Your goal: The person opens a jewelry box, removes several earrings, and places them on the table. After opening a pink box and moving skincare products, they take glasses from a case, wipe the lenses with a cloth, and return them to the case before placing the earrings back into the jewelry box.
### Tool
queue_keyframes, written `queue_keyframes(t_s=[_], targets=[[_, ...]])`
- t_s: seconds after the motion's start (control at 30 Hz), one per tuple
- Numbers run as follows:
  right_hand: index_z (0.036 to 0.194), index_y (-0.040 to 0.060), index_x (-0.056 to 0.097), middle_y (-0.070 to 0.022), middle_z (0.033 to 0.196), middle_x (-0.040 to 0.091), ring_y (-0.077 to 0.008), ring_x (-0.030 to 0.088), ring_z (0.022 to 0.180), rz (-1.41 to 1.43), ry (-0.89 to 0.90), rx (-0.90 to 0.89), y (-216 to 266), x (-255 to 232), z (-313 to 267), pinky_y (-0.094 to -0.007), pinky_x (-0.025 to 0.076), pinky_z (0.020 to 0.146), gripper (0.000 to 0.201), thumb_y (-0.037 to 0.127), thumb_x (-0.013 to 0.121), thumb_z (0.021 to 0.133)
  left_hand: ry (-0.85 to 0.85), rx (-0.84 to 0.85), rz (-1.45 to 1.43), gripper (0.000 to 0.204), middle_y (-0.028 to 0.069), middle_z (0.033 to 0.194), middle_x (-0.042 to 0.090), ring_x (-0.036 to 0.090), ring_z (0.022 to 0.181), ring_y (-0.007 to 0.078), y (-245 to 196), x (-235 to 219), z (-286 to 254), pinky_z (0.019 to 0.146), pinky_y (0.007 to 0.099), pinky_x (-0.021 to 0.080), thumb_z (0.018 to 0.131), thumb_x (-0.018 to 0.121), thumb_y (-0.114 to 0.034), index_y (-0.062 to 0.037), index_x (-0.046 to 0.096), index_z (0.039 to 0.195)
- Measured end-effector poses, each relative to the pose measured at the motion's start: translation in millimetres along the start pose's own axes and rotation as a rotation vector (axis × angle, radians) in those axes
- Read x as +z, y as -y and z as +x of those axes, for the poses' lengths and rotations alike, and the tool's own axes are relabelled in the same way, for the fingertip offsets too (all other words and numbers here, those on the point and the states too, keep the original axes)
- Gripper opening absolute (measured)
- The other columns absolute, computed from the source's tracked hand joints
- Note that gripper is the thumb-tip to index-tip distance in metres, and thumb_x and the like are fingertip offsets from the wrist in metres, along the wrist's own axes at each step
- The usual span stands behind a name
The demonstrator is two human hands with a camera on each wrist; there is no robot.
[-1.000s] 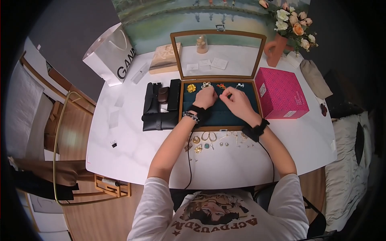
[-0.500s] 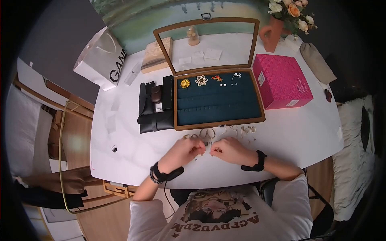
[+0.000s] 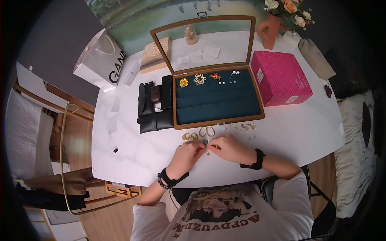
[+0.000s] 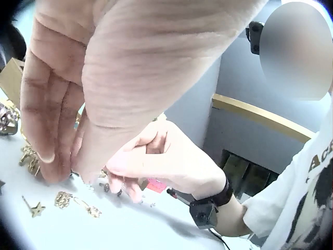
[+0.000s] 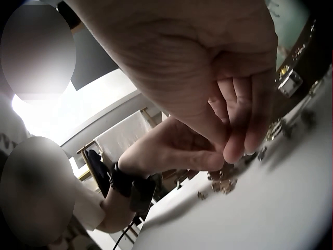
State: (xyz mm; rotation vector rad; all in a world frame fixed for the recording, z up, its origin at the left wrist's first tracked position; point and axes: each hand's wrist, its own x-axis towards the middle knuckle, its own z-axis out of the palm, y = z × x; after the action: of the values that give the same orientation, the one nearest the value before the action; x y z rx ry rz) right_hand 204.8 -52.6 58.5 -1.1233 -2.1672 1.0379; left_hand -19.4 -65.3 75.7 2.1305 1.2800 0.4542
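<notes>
Both hands meet fingertip to fingertip over the jewellery on the white table (image 3: 140, 154). My left hand (image 3: 185, 156) comes in from the left, thumb and fingers drawn together in a pinch. From the right, my right hand (image 3: 230, 148) brings thumb and forefinger together beside a green-stone earring (image 3: 205, 142). Just below the fingertips is a small gold earring (image 3: 207, 153). Whether the fingertips hold a piece, I cannot tell. Beyond them lie gold hoop earrings (image 3: 207, 131) and round gold earrings (image 3: 189, 136). A gold star earring (image 4: 36, 209) shows in the left wrist view.
Behind the hands, an open glass-lidded jewellery box (image 3: 219, 123) has brooches and earrings along its top row. Black cases (image 3: 156, 121) sit left of it, a pink box (image 3: 281, 78) right. Farther back are a paper bag (image 3: 98, 60) and a vase (image 3: 270, 34).
Both hands have come back from the box's top row to the jewellery in front, and then drawn closer together. Small white studs now show in the box where the hands were.
</notes>
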Motion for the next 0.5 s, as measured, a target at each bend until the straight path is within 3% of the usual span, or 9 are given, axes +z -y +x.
queue_keyframes(t_s=[0.2, 0.23, 0.27, 0.3, 0.37, 0.5], targets=[[0.089, -0.0021, 0.072, -0.018, 0.076, 0.072, -0.0344, 0.072, 0.07, 0.077, -0.236, 0.068, -13.9, -69.8, 21.3, -0.0395, 0.055, 0.063, 0.014, 0.011, 0.067, 0.092, -0.043, 0.079, 0.02, 0.012, 0.0123, 0.08, 0.073, 0.072, 0.072, 0.0309, -34.3, -26.8, 42.6, 0.066, 0.0401, 0.056, 0.094, 0.073, -0.018, -0.0059, 0.071, 0.094], [0.091, -0.003, 0.072, -0.0173, 0.076, 0.073, -0.0283, 0.073, 0.069, -0.022, -0.259, 0.126, -20.4, -83.1, 30.6, -0.0364, 0.055, 0.063, 0.014, 0.01, 0.07, 0.092, -0.057, 0.13, 0.02, 0.013, 0.0133, 0.079, 0.072, 0.072, 0.074, 0.0338, -38.6, -31.0, 59.0, 0.066, 0.043, 0.056, 0.094, 0.072, -0.019, -0.0063, 0.069, 0.093], [0.093, -0.0039, 0.073, -0.0165, 0.077, 0.074, -0.0221, 0.074, 0.069, -0.121, -0.283, 0.181, -27.5, -95.3, 39.9, -0.0333, 0.055, 0.063, 0.014, 0.01, 0.072, 0.093, -0.086, 0.159, 0.052, 0.013, 0.0121, 0.079, 0.073, 0.072, 0.073, 0.0312, -39.4, -32.2, 77.5, 0.065, 0.0412, 0.055, 0.095, 0.072, -0.019, -0.0063, 0.07, 0.094], [0.093, -0.0039, 0.073, -0.0165, 0.077, 0.074, -0.0221, 0.074, 0.069, -0.129, -0.281, 0.174, -40.7, -103.5, 49.8, -0.0333, 0.055, 0.063, 0.014, 0.01, 0.072, 0.093, -0.115, 0.186, 0.084, 0.014, 0.0109, 0.079, 0.074, 0.073, 0.072, 0.0287, -37.3, -30.7, 98.0, 0.065, 0.0394, 0.055, 0.095, 0.072, -0.02, -0.0063, 0.071, 0.096], [0.09, -0.0008, 0.073, -0.018, 0.082, 0.074, -0.035, 0.074, 0.076, -0.197, -0.383, 0.127, -72.8, -111.0, 72.4, -0.0415, 0.058, 0.069, 0.009, 0.008, 0.07, 0.089, -0.148, 0.216, 0.157, 0.015, 0.0108, 0.081, 0.074, 0.074, 0.078, 0.0299, -26.4, -24.7, 142.8, 0.067, 0.0417, 0.056, 0.094, 0.073, -0.02, -0.0067, 0.069, 0.099], [0.093, 0.0013, 0.073, -0.0193, 0.086, 0.074, -0.0373, 0.073, 0.087, -0.314, -0.401, 0.106, -94.3, -120.3, 113.0, -0.0471, 0.058, 0.079, 0.008, 0.005, 0.069, 0.087, -0.296, 0.235, 0.286, 0.017, 0.0113, 0.086, 0.075, 0.074, 0.086, 0.0311, 8.4, -4.2, 230.6, 0.07, 0.045, 0.057, 0.088, 0.075, -0.02, -0.0085, 0.07, 0.099]])
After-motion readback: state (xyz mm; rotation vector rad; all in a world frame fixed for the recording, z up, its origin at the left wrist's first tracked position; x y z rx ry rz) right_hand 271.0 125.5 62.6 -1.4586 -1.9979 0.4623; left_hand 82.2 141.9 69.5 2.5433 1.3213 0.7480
